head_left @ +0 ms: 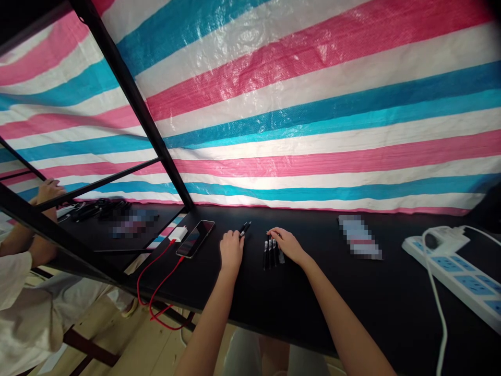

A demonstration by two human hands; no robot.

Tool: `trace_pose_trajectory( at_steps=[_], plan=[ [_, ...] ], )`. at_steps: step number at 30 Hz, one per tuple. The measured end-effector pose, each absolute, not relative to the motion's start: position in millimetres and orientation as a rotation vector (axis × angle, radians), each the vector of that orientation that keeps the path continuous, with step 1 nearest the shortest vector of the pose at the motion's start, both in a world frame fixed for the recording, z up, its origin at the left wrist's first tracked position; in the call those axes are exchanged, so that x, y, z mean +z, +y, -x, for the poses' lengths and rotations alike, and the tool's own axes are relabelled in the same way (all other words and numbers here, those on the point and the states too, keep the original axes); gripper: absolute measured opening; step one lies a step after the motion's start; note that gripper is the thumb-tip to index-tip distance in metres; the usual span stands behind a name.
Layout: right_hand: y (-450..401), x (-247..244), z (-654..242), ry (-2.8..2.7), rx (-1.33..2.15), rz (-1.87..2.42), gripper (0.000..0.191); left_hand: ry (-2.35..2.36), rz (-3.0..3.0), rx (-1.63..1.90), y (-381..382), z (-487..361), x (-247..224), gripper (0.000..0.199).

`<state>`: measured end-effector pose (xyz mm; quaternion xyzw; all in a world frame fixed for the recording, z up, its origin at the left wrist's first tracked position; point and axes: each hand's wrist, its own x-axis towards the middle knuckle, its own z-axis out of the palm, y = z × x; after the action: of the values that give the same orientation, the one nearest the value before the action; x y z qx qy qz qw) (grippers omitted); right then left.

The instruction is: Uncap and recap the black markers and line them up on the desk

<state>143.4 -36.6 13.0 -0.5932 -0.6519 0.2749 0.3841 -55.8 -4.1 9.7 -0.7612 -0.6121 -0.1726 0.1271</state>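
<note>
My left hand (pixel 231 249) rests on the black tabletop with its fingers closed around black pens (pixel 245 228), whose ends stick out past the fingertips on the right. To its right, several black pens with clear parts (pixel 270 256) lie side by side in a row, pointing towards me. My right hand (pixel 287 244) reaches over the far end of this row, its fingers bent together on the pen ends. The fingers partly hide which pen they grip.
Left of my hands lie a phone (pixel 195 239) and a white charger (pixel 178 233) with a red cable (pixel 159 263). A blurred packet (pixel 359 237) and a white power strip (pixel 457 271) lie to the right. A black metal frame (pixel 135 107) separates another person's arm (pixel 45 224).
</note>
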Motion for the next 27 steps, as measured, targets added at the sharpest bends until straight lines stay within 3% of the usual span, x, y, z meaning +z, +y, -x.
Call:
trace_pose_trajectory(
  at_steps=[16, 23, 27],
  plan=[
    [-39, 14, -141, -1.738, 0.552, 1.597, 0.023, -1.852, 2.122, -0.445, -3, 56, 9, 0.017],
    [-45, 19, -146, -1.625, 0.285, 2.049, 0.016, -1.817, 2.089, -0.431, -1, 57, 7, 0.016],
    [-43, 19, -152, -1.582, 0.355, 2.143, 0.015, -1.836, 2.105, -0.428, 0, 56, 7, 0.014]
  ],
)
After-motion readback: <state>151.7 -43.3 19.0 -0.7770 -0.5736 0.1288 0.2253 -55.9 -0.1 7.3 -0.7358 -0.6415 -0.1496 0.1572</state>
